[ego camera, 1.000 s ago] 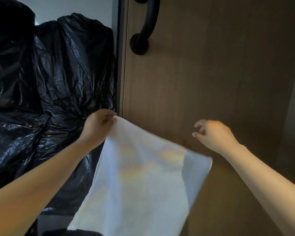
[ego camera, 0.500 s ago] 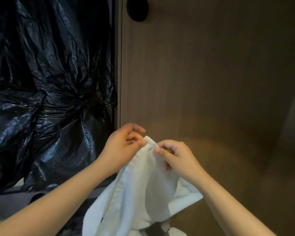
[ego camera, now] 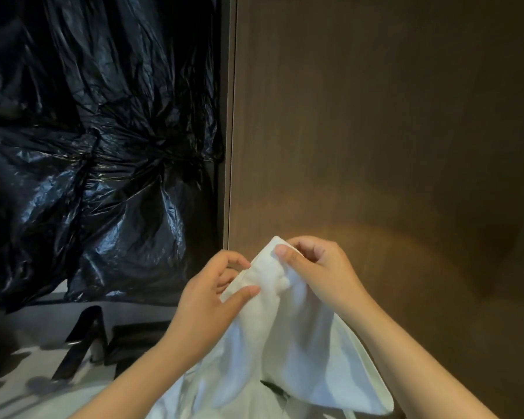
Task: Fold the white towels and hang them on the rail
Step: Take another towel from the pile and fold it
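Left hand (ego camera: 208, 293) and right hand (ego camera: 321, 269) pinching towel (ego camera: 288, 343) top corner, close together; cloth hanging below; door (ego camera: 375, 131) behind.

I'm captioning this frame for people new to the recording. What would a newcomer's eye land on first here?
First, the white towel, bright against the dim scene at lower centre, held up at its bunched top edge by the left hand and right hand, which pinch it close together. Next, the crinkled, glossy black plastic bags filling the left half, and the plain brown wooden panel covering the right.
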Demonstrator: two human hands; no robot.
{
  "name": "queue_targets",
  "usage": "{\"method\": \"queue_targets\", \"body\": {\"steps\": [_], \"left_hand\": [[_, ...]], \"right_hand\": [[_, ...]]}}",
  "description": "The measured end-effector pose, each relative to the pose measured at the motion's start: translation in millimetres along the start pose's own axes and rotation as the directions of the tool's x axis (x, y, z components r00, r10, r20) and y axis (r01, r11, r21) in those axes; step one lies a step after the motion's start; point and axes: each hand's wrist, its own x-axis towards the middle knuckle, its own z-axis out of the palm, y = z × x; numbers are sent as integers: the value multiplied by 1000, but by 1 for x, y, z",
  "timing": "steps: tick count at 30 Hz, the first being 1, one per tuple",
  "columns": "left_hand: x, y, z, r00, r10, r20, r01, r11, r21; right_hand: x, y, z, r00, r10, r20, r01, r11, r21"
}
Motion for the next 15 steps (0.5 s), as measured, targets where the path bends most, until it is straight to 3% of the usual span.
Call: {"method": "queue_targets", "body": {"steps": [7, 15], "left_hand": [[-1, 1, -2, 998, 56, 17, -57, 998, 39], [-2, -24, -6, 992, 48, 116, -82, 947, 312]], "right_hand": [[0, -10, 0, 997, -71, -19, 69, 993, -93], [11, -21, -25, 986, -73, -153, 47, 985, -165]]}}
